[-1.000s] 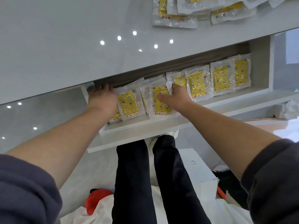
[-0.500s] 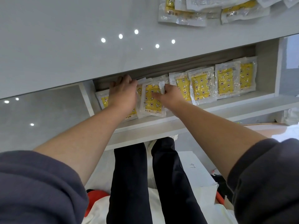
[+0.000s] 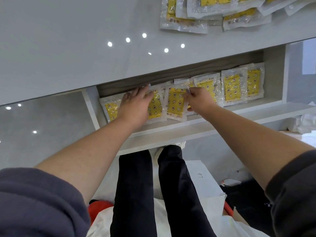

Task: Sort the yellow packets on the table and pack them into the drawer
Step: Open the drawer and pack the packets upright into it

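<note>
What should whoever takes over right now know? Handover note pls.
Left hand: flat, pressing the leftmost packets in the white open drawer.
Right hand: pinches the edge of one yellow clear-wrapped packet mid-drawer.
Done: an overlapping row of packets spans the drawer.
Left: a loose pile of yellow packets on the glossy grey table, unpacked.

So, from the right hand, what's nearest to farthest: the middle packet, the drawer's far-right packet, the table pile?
1. Middle packet: in the right hand's grip.
2. Far-right packet: at the drawer's right end.
3. Table pile: on top, beyond the drawer.
</note>
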Motion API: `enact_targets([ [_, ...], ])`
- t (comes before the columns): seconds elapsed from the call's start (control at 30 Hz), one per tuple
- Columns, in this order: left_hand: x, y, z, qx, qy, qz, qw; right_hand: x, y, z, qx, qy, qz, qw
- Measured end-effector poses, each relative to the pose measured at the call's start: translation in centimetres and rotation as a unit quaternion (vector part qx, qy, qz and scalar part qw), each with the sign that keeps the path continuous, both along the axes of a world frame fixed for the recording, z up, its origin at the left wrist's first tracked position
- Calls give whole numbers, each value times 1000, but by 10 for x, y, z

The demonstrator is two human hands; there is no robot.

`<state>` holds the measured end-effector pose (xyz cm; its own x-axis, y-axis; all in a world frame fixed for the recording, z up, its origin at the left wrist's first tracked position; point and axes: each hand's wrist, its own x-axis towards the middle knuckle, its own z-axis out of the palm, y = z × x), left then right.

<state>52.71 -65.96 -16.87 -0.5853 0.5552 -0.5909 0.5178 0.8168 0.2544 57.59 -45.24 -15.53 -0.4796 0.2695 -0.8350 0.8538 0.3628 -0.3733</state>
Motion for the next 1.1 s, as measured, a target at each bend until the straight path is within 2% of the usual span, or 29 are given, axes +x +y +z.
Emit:
enact_targets([
  [0.13, 8, 8, 2, -23, -54, -5, 998, -7, 4, -5, 28, 14, 63, 998],
  [0.23, 10, 9, 6, -40, -74, -1, 996, -12, 4, -10, 99, 12, 127, 987],
  [0.3, 10, 13, 16, -40, -84, 13, 996, -13, 4, -5, 139, -3, 130, 982],
  [0.37, 8, 19, 34, -19, -85, 42, 995, -11, 4, 7, 148, -4, 116, 982],
  [0.47, 5, 35, 74, 30, -91, 109, 989, -6, 7, 43, 128, 43, 76, 988],
  [0.63, -10, 74, 148, 121, -103, 217, 963, -6, 23, 120, 95, 129, -9, 987],
  [0.73, -28, 100, 176, 155, -110, 257, 947, -16, 42, 148, 98, 143, -45, 984],
  [1.1, -103, 205, 191, 188, -135, 285, 930, -73, 121, 172, 111, 156, -151, 970],
])
